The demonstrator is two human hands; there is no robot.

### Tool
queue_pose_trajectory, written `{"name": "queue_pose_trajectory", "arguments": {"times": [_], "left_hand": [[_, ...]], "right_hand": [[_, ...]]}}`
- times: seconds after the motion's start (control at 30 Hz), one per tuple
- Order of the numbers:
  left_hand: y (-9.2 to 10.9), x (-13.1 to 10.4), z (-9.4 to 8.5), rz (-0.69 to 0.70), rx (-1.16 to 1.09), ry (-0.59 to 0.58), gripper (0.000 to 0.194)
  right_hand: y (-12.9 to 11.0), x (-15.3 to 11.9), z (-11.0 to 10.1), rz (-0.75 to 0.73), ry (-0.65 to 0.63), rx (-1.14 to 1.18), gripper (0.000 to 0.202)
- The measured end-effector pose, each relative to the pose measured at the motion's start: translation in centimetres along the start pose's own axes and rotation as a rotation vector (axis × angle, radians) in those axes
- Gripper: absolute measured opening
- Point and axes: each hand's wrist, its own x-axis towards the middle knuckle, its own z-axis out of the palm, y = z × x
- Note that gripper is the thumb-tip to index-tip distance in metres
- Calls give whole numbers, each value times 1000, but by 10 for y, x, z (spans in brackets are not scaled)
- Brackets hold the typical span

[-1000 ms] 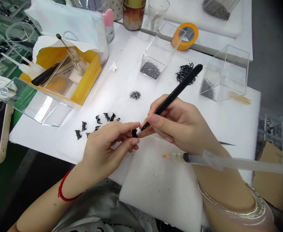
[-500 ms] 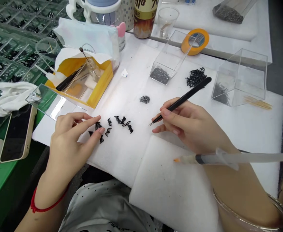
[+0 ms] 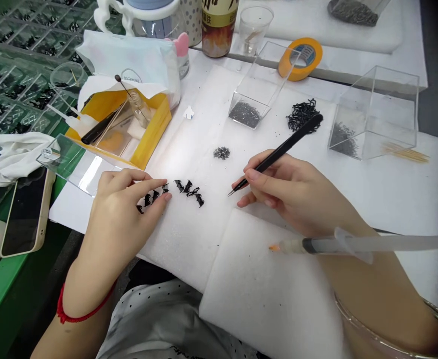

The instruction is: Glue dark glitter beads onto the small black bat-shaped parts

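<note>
My left hand (image 3: 127, 212) rests on the white foam mat (image 3: 192, 234), its thumb and index finger closed about one small black bat-shaped piece (image 3: 165, 189). More such pieces (image 3: 147, 200) lie partly under that hand. Just right of my fingertips is a short group of bat-shaped pieces (image 3: 183, 186), with a small dark ring-like part (image 3: 194, 192) among them. My right hand (image 3: 274, 184) grips black tweezers (image 3: 278, 152) like a pen. The tweezer tips point down-left just above the mat and look bare.
Tiny dark bits form a small pile (image 3: 221, 152). Clear boxes (image 3: 246, 112) (image 3: 375, 112) and a black heap (image 3: 303, 113) stand behind. A syringe-like dispenser (image 3: 327, 244) crosses above my right forearm. A yellow box (image 3: 151, 129) and a phone (image 3: 26, 212) lie left.
My left hand has slid right, its fingertips now about a bat-shaped piece that lay ahead of them. The tweezers are nearly still. The view has shifted slightly.
</note>
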Motion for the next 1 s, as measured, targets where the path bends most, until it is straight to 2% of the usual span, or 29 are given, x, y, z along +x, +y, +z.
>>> {"name": "queue_pose_trajectory", "arguments": {"times": [0.23, 0.43, 0.63, 0.73, 0.8, 0.83, 0.9, 1.0], "left_hand": [[-3, -8, 0, -30, -48, 39, 26], [-3, -11, -7, -106, -80, 57, 25], [0, -1, -4, -28, -108, 7, 11], [6, 0, -8, -95, -185, 21, 7], [13, -2, -15, -244, -361, 24, 6], [16, -4, -18, -321, -522, -9, 5], [24, -8, -23, -443, -902, -165, 6], [36, -10, -21, -528, -1376, -496, 11]], "right_hand": [[1, 2, -1, -27, -32, 0, 9], [2, 2, -1, -30, -11, -18, 8], [2, 2, -1, -45, 7, -2, 6], [1, 2, -1, -39, 11, 15, 7], [1, 2, 0, -41, 22, 35, 5], [0, 2, 0, -40, 29, 41, 5], [0, 2, 0, -36, 42, 43, 6], [-1, 1, 1, -26, 49, 42, 7]]}}
